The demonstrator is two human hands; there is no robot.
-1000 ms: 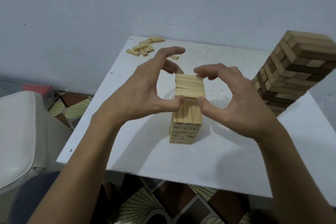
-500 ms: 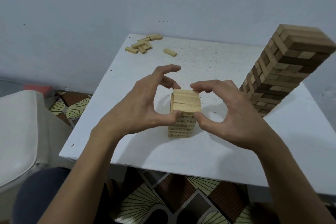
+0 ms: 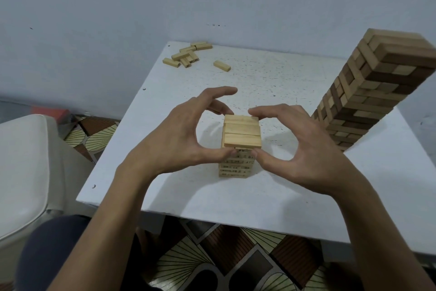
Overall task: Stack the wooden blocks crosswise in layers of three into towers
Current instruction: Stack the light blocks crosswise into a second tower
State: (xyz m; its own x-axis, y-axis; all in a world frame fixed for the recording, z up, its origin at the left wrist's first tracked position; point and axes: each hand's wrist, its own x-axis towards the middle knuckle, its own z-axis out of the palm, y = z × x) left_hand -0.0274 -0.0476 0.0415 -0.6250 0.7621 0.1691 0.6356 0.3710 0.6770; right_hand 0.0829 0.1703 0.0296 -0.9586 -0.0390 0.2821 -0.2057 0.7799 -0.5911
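A short tower of pale wooden blocks (image 3: 240, 135) stands in the middle of the white table (image 3: 271, 73), its top layer made of three blocks side by side. My left hand (image 3: 179, 135) and right hand (image 3: 302, 149) cup its top from either side. Both thumbs press the front face just under the top layer, and the curled fingers touch the back edge of that layer. Several loose pale blocks (image 3: 186, 57) lie at the table's far left corner, with a single block (image 3: 221, 65) a little to their right.
A tall tower of mixed light and dark blocks (image 3: 377, 92) stands at the table's right side, close to my right hand. A white padded seat (image 3: 26, 161) sits left of the table. Patterned floor tiles (image 3: 212, 262) show below the table's front edge.
Both hands stay cupped around the short tower's top. The thumbs now rest slightly lower, under the top layer. The view has shifted, so the tower and hands sit lower in the frame.
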